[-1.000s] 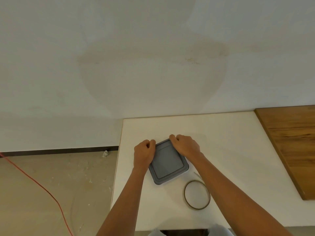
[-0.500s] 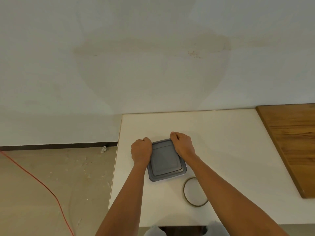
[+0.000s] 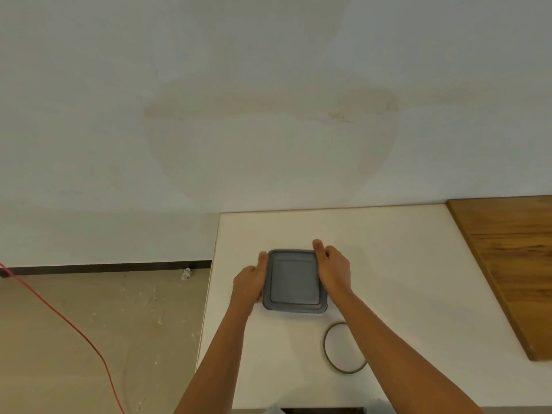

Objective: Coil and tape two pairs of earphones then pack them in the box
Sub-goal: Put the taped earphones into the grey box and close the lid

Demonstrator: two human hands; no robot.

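Item: grey lidded box [image 3: 294, 280], table's [image 3: 403, 264] left edge. Left hand [image 3: 249, 283], right hand [image 3: 334, 271] fingers clasped box sides. Step: closing, prob. final; next: press lid corners.

A plain grey box [image 3: 294, 280] is sitting on the white table [image 3: 403, 264]; right of it, a brown wood-grained board [image 3: 513, 264]; left, a red cable [image 3: 59, 318].

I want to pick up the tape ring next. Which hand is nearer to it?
The right hand. It holds the box's right edge, its forearm passing over the tape ring. The left hand grips the box's far-left side.
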